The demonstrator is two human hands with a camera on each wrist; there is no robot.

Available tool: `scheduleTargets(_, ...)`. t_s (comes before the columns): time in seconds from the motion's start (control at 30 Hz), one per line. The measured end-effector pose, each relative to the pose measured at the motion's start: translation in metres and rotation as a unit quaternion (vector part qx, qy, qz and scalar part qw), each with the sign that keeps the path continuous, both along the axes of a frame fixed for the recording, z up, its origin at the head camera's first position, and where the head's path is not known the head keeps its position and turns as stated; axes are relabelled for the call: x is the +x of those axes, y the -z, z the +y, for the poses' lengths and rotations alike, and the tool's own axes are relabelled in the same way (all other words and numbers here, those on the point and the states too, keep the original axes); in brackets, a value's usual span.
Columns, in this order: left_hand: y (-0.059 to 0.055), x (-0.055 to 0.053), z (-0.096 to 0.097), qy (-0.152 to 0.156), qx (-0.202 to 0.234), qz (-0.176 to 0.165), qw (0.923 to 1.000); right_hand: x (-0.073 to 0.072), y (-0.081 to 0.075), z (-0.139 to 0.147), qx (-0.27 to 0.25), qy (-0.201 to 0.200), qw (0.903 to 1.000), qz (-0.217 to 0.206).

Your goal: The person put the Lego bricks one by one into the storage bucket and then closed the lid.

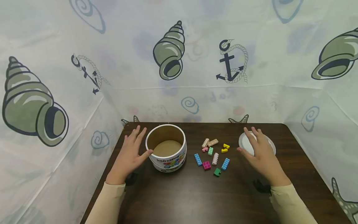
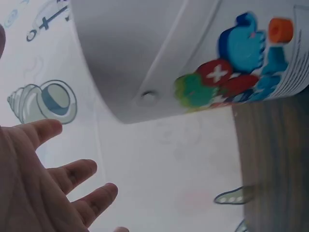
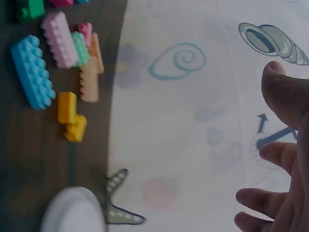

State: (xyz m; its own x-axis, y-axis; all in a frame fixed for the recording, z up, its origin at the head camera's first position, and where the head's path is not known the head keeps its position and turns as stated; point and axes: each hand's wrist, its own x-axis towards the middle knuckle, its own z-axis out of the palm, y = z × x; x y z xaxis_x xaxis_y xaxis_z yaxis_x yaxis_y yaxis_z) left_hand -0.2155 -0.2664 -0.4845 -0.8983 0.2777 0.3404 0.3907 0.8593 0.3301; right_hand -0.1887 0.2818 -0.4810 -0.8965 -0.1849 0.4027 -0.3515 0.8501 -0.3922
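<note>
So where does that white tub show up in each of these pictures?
Head: left of centre, on the dark table, its wall just beside the person's left hand.
Left wrist: the tub looms large across the top and right, cut off by the picture's edge.
Right wrist: not in it.
Shared landmark: the seashell-printed cloth, visible in all three views.

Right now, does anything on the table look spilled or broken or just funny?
Nothing really stands out. The tub stands upright with no damage showing. The toy bricks lie scattered beside it, a little untidy, but none looks broken. The white disc seems to lie flat, partly hidden behind the right hand.
</note>
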Motion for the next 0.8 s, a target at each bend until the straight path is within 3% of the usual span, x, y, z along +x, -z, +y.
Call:
scheduleTargets(0.17, 0.015, -0.004, 0.000, 0.013, 0.049, -0.041, 0.9979, 0.002, 0.023, -0.008, -0.026, -0.010, 0.9996, 0.000)
scheduleTargets(0.3, 0.025, -0.006, 0.000, 0.017, 0.090, -0.067, 0.9935, 0.002, 0.040, -0.015, -0.043, -0.007, 0.9973, -0.059)
scheduleTargets(0.53, 0.039, -0.006, 0.001, 0.026, 0.139, -0.082, 0.9865, -0.003, 0.067, -0.027, -0.094, -0.014, 0.9795, -0.178)
scheduleTargets(0.7, 0.042, -0.010, 0.003, 0.039, 0.171, -0.083, 0.9809, -0.006, 0.082, -0.034, -0.116, -0.002, 0.9650, -0.235)
scheduleTargets(0.8, 0.042, -0.014, 0.006, 0.044, 0.183, -0.087, 0.9783, -0.008, 0.087, -0.037, -0.120, 0.000, 0.9612, -0.248)
